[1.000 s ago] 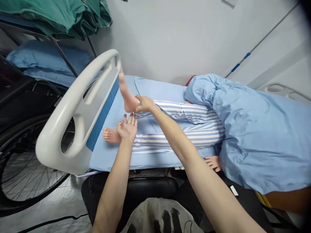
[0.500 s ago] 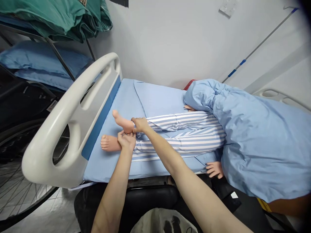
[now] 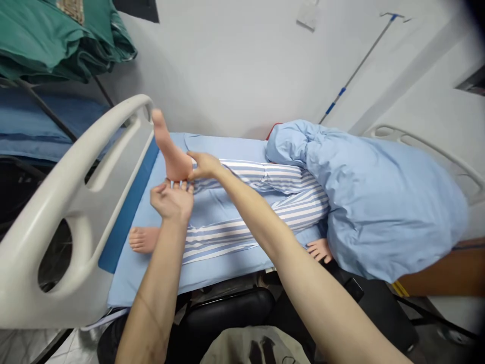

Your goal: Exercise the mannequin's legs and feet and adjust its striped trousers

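Gripping the ankle (image 3: 185,163) with the fingers of my right hand (image 3: 206,167), I have the raised foot (image 3: 168,151) at 9 o'clock from that hand, up off the bed (image 3: 212,207). Its long axis runs from the heel, at the end nearer me, to toes aimed at 11 o'clock, beside the far end of the footboard (image 3: 111,199). The fingers of my left hand (image 3: 174,199) are not closed around anything: palm up, tips just under the heel, which sits at 12 o'clock from that palm. They seem to touch it, though how much weight they bear I cannot tell. So my left is nearer the heel and my right nearer the shin, and I judge that everything turns on the heel lying right over those left fingertips. From my right hand the striped trouser leg (image 3: 250,169) runs off toward 3 o'clock. The other foot (image 3: 143,239) lies on the bed at 8 o'clock from my left palm, toes toward 9 o'clock, partly hidden by my left forearm.
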Demonstrator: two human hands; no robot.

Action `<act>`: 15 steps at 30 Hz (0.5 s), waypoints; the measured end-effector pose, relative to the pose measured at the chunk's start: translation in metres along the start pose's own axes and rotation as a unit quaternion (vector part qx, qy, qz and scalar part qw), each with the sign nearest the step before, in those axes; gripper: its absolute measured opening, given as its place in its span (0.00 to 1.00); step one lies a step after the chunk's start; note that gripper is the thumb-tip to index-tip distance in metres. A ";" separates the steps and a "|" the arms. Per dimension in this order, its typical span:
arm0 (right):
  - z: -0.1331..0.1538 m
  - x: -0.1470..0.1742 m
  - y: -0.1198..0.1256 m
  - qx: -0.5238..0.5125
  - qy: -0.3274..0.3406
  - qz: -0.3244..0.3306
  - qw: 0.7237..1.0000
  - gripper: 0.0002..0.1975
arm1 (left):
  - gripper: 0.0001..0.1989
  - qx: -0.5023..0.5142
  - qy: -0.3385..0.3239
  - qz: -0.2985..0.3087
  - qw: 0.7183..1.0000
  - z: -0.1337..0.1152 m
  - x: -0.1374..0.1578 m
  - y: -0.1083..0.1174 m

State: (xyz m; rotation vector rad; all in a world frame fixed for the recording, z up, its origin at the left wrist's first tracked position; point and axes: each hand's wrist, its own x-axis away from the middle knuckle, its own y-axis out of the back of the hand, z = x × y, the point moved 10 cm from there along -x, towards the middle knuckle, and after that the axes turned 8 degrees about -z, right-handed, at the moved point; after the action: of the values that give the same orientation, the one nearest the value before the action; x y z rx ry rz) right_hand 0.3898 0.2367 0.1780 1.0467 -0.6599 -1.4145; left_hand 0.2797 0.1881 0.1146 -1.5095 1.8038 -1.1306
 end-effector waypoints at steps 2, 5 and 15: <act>0.004 -0.012 0.055 -0.035 0.035 -0.061 0.997 0.40 | 0.29 -0.013 -0.015 0.094 0.995 -0.009 -0.002 -0.053; 0.008 -0.012 0.144 -0.074 0.072 -0.126 0.987 0.42 | 0.37 -0.041 -0.048 0.194 0.979 -0.015 -0.005 -0.128; -0.008 0.050 0.314 -0.133 0.024 -0.209 0.968 0.32 | 0.22 -0.134 -0.095 0.309 0.937 0.008 0.011 -0.286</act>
State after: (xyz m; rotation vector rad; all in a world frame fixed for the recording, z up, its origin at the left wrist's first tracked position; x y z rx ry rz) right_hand 0.5472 0.1449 0.4383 1.0367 -0.2055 -1.7784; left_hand 0.4338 0.1679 0.3550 -1.0081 2.1301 -0.4316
